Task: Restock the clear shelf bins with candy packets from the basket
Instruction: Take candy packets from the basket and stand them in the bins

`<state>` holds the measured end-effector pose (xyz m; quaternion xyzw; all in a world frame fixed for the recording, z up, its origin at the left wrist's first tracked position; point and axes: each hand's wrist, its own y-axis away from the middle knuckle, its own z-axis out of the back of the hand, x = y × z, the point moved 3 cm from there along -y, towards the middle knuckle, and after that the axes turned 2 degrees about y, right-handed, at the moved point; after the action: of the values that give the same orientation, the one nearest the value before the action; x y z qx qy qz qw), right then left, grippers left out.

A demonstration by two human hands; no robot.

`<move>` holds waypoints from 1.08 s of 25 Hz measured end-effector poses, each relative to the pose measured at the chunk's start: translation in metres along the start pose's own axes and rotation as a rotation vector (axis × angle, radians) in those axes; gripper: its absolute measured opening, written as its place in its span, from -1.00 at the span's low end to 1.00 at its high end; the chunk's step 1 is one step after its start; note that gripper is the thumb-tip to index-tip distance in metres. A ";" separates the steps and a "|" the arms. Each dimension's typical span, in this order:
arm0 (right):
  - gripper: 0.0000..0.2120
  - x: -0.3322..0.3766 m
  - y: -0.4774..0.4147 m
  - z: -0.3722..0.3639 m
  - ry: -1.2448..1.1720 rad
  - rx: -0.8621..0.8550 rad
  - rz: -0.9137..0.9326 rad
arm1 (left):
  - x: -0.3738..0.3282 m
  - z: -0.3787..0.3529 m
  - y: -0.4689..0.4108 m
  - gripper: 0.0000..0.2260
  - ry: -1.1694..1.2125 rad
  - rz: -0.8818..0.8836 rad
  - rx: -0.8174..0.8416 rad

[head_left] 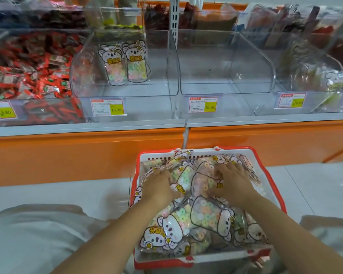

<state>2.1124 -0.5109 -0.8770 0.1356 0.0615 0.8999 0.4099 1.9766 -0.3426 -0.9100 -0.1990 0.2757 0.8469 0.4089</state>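
Observation:
A red and white basket (234,150) stands on the floor below the shelf, heaped with clear candy packets (194,220) printed with a koala and filled with pastel rings. Both my hands are down in the far half of the basket. My left hand (158,184) curls its fingers onto a packet at the heap's left side. My right hand (233,180) lies on the right, its bent fingers gripping a packet (203,177) that sits between the hands. On the shelf, the left clear bin (127,91) holds two upright koala packets (125,64). The middle clear bin (216,84) holds nothing.
A bin of red-wrapped snacks (32,76) sits at the far left. At the right, another clear bin (315,80) holds koala packets. Yellow price tags (116,109) hang on the bin fronts. An orange shelf base (87,151) runs behind the basket, and my knees frame it.

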 end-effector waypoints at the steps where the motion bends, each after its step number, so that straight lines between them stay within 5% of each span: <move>1: -0.56 0.002 0.001 0.002 -0.035 -0.064 0.026 | -0.001 0.003 0.001 -0.69 0.163 0.003 -0.036; 4: -0.60 0.005 0.001 0.006 -0.295 -0.118 0.011 | -0.005 0.019 0.000 -0.77 0.665 0.050 -0.135; 8: -0.66 0.008 0.004 0.024 -0.768 0.111 -0.009 | -0.009 0.042 0.001 -0.73 1.127 0.110 -0.110; 15: -0.19 0.031 0.005 0.076 -0.860 0.062 0.254 | -0.021 0.067 -0.007 -0.76 1.066 0.103 -0.045; 19: -0.21 0.043 0.002 0.068 -1.015 -0.001 0.259 | -0.032 0.053 -0.004 -0.30 1.176 0.171 0.190; 22: -0.23 0.048 0.002 0.059 -0.986 -0.019 0.246 | -0.039 0.049 -0.002 -0.47 1.158 0.104 0.308; 27: -0.30 0.049 0.001 0.054 -0.918 -0.190 0.128 | -0.034 0.046 -0.002 -0.36 1.038 -0.026 0.362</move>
<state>2.0969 -0.4743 -0.8155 0.4849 -0.2171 0.7719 0.3491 1.9930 -0.3321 -0.8564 -0.5204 0.5799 0.5716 0.2573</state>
